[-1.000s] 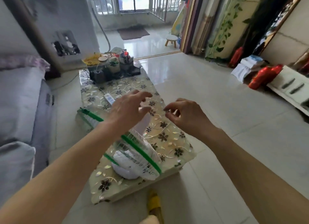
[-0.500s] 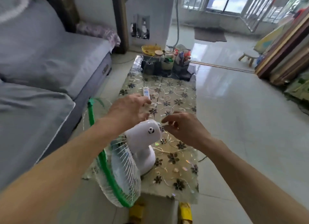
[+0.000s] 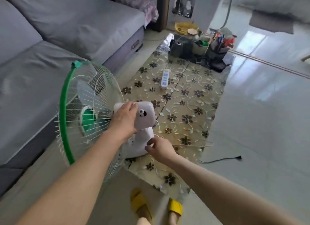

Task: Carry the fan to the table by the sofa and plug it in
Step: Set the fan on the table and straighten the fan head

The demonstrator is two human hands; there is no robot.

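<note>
Fan (image 3: 94, 110) upright on near end of table (image 3: 198, 107), cage overhanging edge toward sofa (image 3: 42, 57). I judge carry done. My left hand (image 3: 125, 120) wrapped around motor housing, holding it. My right hand (image 3: 160, 149) at base, fingers pinched; whether on cord, cannot tell. Plug (image 3: 238, 157) loose on floor right of table. Power strip (image 3: 165, 77) mid-table, sockets free. Left: insert plug.

Left hand (image 3: 125, 119) clamped round white fan motor housing (image 3: 145, 114); right hand (image 3: 159, 148) low, fingers (image 3: 150, 143) loosely curled, both forearms outstretched.
</note>
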